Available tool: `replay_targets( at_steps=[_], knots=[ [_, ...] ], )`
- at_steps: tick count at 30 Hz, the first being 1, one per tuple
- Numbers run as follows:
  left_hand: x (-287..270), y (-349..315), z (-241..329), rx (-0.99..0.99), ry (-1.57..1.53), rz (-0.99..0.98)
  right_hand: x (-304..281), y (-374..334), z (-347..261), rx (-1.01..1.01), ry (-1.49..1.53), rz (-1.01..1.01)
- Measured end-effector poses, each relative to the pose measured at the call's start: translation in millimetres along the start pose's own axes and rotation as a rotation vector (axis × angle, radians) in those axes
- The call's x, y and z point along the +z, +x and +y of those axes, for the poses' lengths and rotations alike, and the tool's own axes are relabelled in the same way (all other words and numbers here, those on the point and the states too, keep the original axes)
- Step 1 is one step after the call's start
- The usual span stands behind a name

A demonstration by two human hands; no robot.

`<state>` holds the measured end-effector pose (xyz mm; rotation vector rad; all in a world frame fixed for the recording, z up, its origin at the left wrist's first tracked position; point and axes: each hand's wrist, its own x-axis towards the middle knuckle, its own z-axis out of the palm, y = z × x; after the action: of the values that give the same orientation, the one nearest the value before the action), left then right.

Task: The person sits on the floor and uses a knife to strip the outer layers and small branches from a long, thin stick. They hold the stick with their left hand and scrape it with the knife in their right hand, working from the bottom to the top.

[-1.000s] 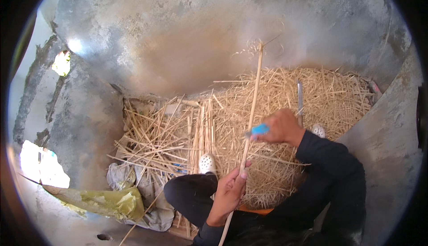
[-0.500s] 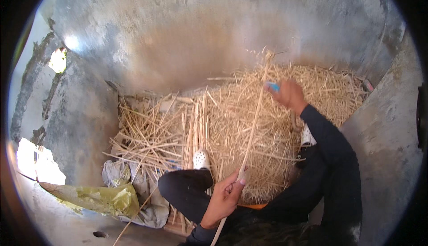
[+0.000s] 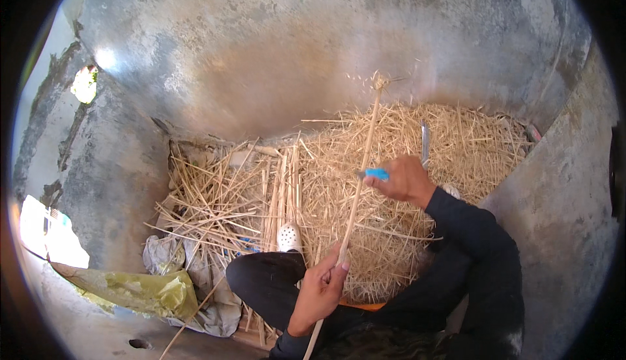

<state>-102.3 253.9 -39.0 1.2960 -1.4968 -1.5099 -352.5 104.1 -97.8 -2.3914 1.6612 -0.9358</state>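
Both hands closed: left hand [image 3: 319, 289] grips reed stalk [image 3: 360, 174]; right hand [image 3: 405, 180] blue-handled tool [image 3: 376, 174].

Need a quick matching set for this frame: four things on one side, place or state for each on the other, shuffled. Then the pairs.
Things:
1. long pale straw stalk
2. blue-handled tool
3. white perforated clog shoe
4. crumpled yellow-green plastic sheet

Places or states:
A. lies on the floor at lower left
B. gripped in the right hand, against the stalk
C. on the foot, at the edge of the straw pile
D. held near its lower end by the left hand, slanting up and away

Pairs: 1-D, 2-B, 3-C, 4-A
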Motion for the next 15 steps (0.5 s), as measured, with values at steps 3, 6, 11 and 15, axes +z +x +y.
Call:
replay_targets(
  at_steps=[3, 6, 11, 15],
  knots=[
    [4, 2, 2, 0.019, -0.006, 0.019, 3, 14, 20, 0.033, -0.030, 0.061],
    [5, 3, 8, 0.027, 0.004, 0.006, -17, 33, 41, 0.074, -0.158, 0.056],
    [7, 12, 9, -0.007, -0.027, -0.038, -12, 61, 82, 0.205, -0.207, 0.135],
    [11, 8, 14, -0.047, -0.050, -0.074, -33, 78, 125, 0.545, -0.140, 0.250]
  ],
)
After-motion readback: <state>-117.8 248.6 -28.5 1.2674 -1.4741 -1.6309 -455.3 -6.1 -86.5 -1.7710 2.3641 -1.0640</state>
